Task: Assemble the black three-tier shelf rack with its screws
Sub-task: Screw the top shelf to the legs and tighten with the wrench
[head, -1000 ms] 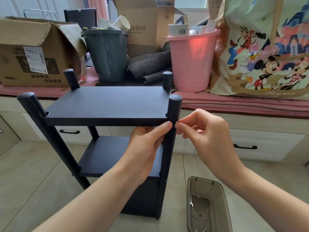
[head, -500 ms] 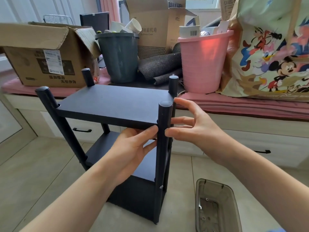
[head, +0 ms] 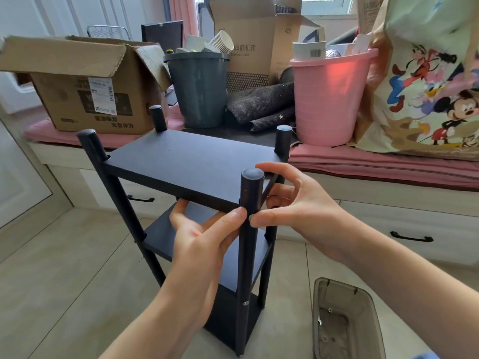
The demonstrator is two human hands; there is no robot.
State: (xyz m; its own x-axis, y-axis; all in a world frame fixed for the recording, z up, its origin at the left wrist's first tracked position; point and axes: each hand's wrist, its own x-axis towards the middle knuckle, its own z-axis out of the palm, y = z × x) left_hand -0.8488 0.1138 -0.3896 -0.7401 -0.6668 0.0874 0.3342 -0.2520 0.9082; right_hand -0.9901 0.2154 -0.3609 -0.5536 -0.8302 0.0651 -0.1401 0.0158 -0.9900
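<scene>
The black three-tier rack (head: 186, 161) stands upright on the tiled floor in front of me, four round posts poking above its top shelf. My left hand (head: 204, 244) reaches under the top shelf, fingers beneath the board and thumb pressed on its front edge at the near right post (head: 251, 187). My right hand (head: 298, 208) wraps that post from the right, index finger curled behind its top, thumb on its front just below the shelf. Both thumb tips almost meet there. A silver screw head (head: 245, 303) shows low on the same post.
A grey plastic tray (head: 317, 317) with small hardware sits on the floor at lower right. Behind the rack runs a window bench with a pink cushion (head: 375, 164), a cardboard box (head: 85, 99), a grey bin (head: 199, 92), a pink bin (head: 329, 99) and a cartoon bag (head: 427, 99).
My right hand has gone from a fingertip pinch beside the post to wrapping around the post. The rack now shows turned slightly, its near right corner toward me. My left hand stays under the top shelf.
</scene>
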